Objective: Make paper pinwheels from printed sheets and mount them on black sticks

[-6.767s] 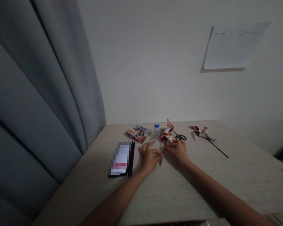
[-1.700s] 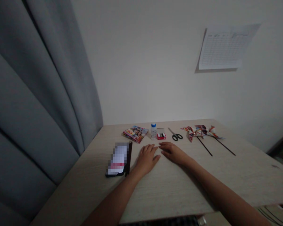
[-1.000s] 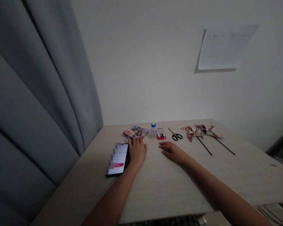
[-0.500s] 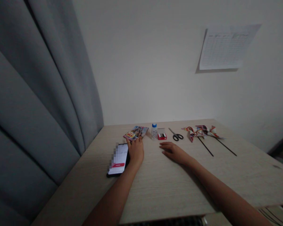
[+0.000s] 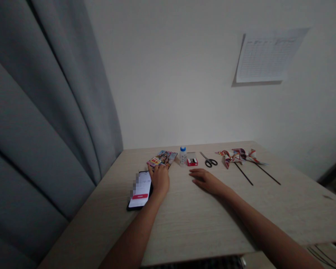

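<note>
My left hand [image 5: 160,180] rests palm down beside the phone [image 5: 140,190], covering part of its right edge. Its fingertips reach the near edge of the colourful printed papers [image 5: 164,158]; whether they press on them I cannot tell. On the bare tabletop my right hand [image 5: 205,180] lies with its fingers stretched out to the left, holding nothing. Beyond the hands stand a clear bottle with a blue cap [image 5: 183,157] and a small red box [image 5: 192,161]. Black-handled scissors [image 5: 209,160] lie to the right of the box.
Two paper pinwheels on dark sticks, a left one [image 5: 229,158] and a right one [image 5: 246,155], lie at the right of the wooden table [image 5: 184,224]. A grey curtain [image 5: 58,93] hangs at the left. A printed sheet [image 5: 266,59] is on the wall behind.
My left hand has shifted slightly left. The printed papers have moved a little to the right. My right hand stays where it was.
</note>
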`<state>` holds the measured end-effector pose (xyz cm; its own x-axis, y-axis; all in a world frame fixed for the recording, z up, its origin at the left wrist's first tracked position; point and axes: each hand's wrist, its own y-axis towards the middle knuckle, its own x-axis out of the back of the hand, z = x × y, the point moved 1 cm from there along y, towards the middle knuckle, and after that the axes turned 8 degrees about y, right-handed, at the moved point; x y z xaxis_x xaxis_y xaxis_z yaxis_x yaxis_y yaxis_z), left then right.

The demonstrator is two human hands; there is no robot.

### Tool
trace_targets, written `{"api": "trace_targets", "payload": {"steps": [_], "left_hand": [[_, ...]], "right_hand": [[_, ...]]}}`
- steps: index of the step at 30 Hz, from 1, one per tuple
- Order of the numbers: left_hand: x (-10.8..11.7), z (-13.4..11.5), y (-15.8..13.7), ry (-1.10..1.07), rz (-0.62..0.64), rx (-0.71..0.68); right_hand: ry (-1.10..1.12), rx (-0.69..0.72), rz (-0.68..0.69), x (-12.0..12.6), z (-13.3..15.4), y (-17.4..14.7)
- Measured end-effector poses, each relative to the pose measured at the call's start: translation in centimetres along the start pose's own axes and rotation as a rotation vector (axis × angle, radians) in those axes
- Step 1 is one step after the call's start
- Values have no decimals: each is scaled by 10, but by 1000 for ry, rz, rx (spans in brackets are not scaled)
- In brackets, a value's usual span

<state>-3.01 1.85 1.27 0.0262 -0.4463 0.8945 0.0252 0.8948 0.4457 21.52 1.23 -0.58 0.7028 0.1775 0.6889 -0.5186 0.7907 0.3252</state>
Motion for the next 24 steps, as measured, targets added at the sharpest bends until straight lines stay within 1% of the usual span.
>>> {"api": "trace_targets", "payload": {"steps": [5, 11, 19, 21, 24], "left_hand": [[-3, 2, 0, -41, -7, 32], [-3, 1, 1, -1, -33, 64], [17, 1, 3, -18, -137, 102], [22, -1, -1, -29, -133, 90], [25, -5, -9, -48, -88, 65]], "right_hand": [[10, -3, 1, 1, 1, 0], [8, 4, 2, 1, 0, -1], [-8, 12, 19, 2, 1, 0], [-11, 14, 20, 2, 2, 0], [-12, 16, 11, 2, 1, 0]]}}
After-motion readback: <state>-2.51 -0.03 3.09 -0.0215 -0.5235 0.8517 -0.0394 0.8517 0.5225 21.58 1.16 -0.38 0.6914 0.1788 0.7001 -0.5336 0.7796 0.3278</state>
